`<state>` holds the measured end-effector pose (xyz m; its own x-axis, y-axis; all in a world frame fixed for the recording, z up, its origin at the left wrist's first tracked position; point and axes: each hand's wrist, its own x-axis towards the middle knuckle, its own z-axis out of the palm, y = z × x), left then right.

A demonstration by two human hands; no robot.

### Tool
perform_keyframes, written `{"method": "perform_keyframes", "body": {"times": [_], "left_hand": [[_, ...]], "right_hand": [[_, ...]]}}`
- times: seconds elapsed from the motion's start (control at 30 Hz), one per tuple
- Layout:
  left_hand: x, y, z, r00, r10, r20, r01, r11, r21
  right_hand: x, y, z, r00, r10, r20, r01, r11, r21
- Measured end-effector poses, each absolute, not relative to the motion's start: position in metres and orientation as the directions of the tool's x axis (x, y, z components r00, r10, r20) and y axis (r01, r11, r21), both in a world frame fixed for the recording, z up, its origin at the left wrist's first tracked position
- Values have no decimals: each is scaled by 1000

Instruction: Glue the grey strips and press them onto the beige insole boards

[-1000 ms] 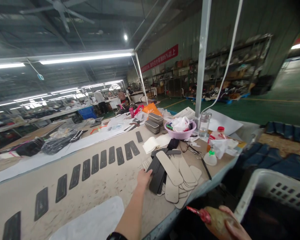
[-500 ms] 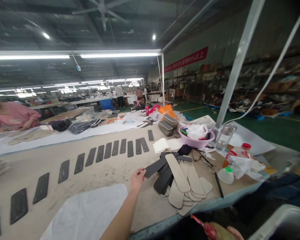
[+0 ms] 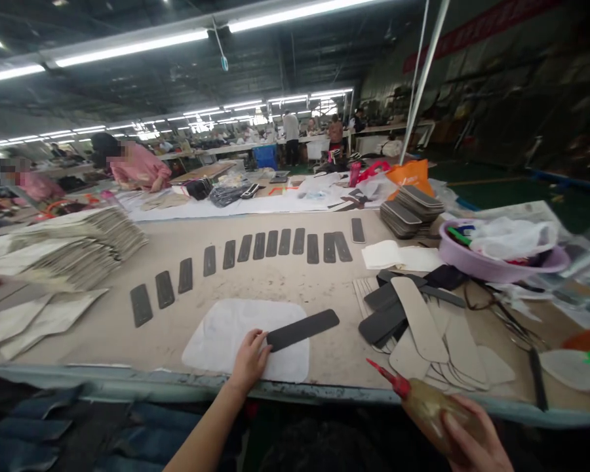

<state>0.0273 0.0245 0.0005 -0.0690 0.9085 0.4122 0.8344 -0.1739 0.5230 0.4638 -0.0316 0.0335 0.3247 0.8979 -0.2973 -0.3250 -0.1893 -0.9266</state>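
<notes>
My left hand (image 3: 252, 359) grips one end of a long dark strip (image 3: 305, 329) with rounded corners, held over a white sheet (image 3: 211, 334) near the table's front edge. In my right hand (image 3: 476, 436) is a squeeze bottle (image 3: 430, 410) of yellowish-brown liquid, its red nozzle tilted up and to the left. Between the hands and farther right lies a heap of beige strips (image 3: 417, 321) mixed with dark strips (image 3: 381, 324). Beyond the white sheet, several shorter dark pieces (image 3: 259, 246) lie in a curved row on the table.
A purple basin (image 3: 501, 265) with plastic bags stands at the right, near stacked dark pieces (image 3: 413, 210). Scissors (image 3: 518, 331) and a clear container with a green tip (image 3: 570, 368) lie at far right. Stacked pale sheets (image 3: 69, 246) fill the left side. A co-worker in pink (image 3: 140, 167) sits beyond.
My left hand has drawn the dark strip from the heap leftward onto the white sheet. The bottle in my right hand has risen further into view, and the view has turned left.
</notes>
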Motion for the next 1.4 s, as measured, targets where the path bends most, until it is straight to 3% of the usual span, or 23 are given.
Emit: {"method": "perform_keyframes", "body": {"times": [0.17,0.33,0.47,0.63,0.97,1.4], "left_hand": [[34,6,0,144,901,410,886,-302,351],[35,7,3,212,894,394,868,-358,345],[34,7,4,197,893,404,856,-357,374],[35,6,6,191,899,393,848,-353,395],[34,7,1,183,911,370,857,-332,394],[31,9,-4,236,896,376,858,-374,353]], "right_hand": [[374,9,54,182,983,-9,-20,-6,-1000],[308,36,52,-67,966,251,253,260,-932],[274,45,46,-277,879,389,316,466,-827],[254,50,37,-373,790,486,309,600,-738],[252,55,30,-405,767,499,319,629,-709],[329,82,24,-144,817,558,590,523,-614]]}}
